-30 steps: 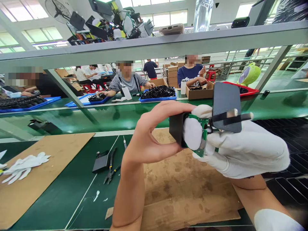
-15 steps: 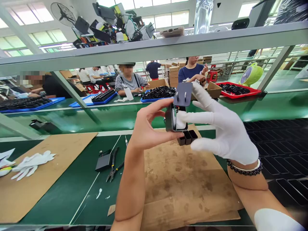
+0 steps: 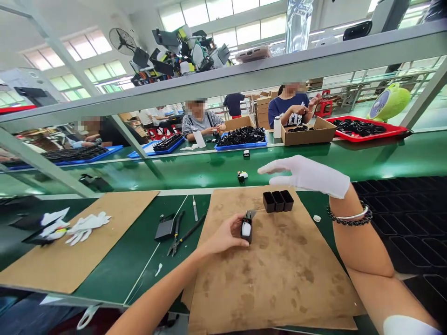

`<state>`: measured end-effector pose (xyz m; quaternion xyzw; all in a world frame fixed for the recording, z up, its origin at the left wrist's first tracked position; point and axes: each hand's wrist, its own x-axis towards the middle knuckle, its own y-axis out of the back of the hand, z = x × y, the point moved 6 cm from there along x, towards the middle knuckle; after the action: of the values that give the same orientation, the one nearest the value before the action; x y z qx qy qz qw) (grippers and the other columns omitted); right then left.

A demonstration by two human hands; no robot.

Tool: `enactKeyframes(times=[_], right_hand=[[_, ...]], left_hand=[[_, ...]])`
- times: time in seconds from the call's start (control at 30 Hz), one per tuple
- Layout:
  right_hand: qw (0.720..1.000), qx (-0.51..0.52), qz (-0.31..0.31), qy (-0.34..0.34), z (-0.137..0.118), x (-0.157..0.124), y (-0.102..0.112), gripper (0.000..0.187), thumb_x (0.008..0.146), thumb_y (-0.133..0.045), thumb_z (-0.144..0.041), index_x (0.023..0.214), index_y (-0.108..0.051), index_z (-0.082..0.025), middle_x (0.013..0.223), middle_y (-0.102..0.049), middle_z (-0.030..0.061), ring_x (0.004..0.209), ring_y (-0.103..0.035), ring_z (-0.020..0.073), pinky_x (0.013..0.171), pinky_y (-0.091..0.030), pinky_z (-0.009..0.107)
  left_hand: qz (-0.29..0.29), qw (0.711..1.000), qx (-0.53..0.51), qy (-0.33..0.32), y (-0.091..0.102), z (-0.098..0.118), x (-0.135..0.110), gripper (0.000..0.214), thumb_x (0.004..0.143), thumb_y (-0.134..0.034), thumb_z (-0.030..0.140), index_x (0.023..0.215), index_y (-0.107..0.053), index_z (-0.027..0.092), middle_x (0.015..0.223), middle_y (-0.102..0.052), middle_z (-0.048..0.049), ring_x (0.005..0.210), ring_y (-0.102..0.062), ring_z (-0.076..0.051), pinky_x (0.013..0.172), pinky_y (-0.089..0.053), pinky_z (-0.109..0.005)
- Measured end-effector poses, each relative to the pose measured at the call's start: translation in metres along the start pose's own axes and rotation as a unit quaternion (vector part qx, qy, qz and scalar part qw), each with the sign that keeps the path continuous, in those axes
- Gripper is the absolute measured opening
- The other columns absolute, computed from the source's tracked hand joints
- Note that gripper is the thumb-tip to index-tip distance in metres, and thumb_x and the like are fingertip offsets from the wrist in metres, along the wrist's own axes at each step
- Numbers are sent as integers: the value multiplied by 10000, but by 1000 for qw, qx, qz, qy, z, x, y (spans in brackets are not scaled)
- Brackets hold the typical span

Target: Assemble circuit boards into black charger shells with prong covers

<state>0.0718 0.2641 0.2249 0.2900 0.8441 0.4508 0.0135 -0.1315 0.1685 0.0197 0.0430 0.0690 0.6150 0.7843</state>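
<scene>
My bare left hand (image 3: 224,236) is closed on a small black charger housing (image 3: 247,229) with a white part inside, held just above the brown cardboard mat (image 3: 279,279). My right hand (image 3: 304,174), in a white glove, hovers open and flat above the far edge of the mat, holding nothing. Just below it a row of three empty black housings (image 3: 278,201) stands on the cardboard. A small assembled piece (image 3: 241,176) lies on the green conveyor belt beyond.
Pliers (image 3: 176,232), a thin tool (image 3: 194,208) and a black flat part (image 3: 165,228) lie left of the mat. White gloves (image 3: 84,225) rest on another cardboard sheet. Black moulded trays (image 3: 408,218) sit on the right. Other people work across the conveyor beside blue and red trays of parts.
Both hands came down from in front of the camera. My left hand lowered the housing to the mat; my right hand let go, opened and moved up and right.
</scene>
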Motion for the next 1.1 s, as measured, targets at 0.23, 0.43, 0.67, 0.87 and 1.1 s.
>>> enactKeyframes(times=[0.23,0.43,0.67,0.87,1.1], right_hand=[[996,28,32,-85,43,-3,17,419,913,-673,-430,1297,-714,-266,1349,-714,15,1230,-679,255,1094,-538,397],[987,-31,-39,-155,78,16,-2,352,906,-660,-320,1243,-735,-251,1293,-742,46,1171,-703,273,1016,-567,389],[991,-1,-24,-133,82,32,-7,322,934,-658,-327,1231,-737,-233,1308,-735,54,1194,-696,262,1029,-553,368],[983,43,52,-171,88,52,-21,295,931,-690,-250,1214,-736,-179,1225,-764,91,1107,-720,237,971,-540,310],[949,26,233,-210,67,56,-36,358,1024,-534,-346,1298,-599,-125,947,-771,102,825,-734,224,788,-534,313]], left_hand=[[24,975,200,99,96,20,72,593,659,-926,388,1177,-722,187,1284,-712,-131,1261,-638,-358,1123,-485,-518],[282,916,270,94,142,11,174,471,964,-681,361,1383,-566,179,1482,-532,-134,1343,-545,-313,1116,-486,-565],[354,900,225,117,159,16,200,384,984,-658,380,1297,-612,162,1314,-630,-114,1153,-651,-251,973,-586,-464],[353,932,78,-11,138,69,174,423,877,-776,253,1267,-638,165,1159,-691,-71,1029,-671,-188,966,-575,-377],[325,930,-163,-61,84,96,144,218,830,-775,354,863,-688,156,802,-675,-50,814,-688,-163,864,-606,-321]])
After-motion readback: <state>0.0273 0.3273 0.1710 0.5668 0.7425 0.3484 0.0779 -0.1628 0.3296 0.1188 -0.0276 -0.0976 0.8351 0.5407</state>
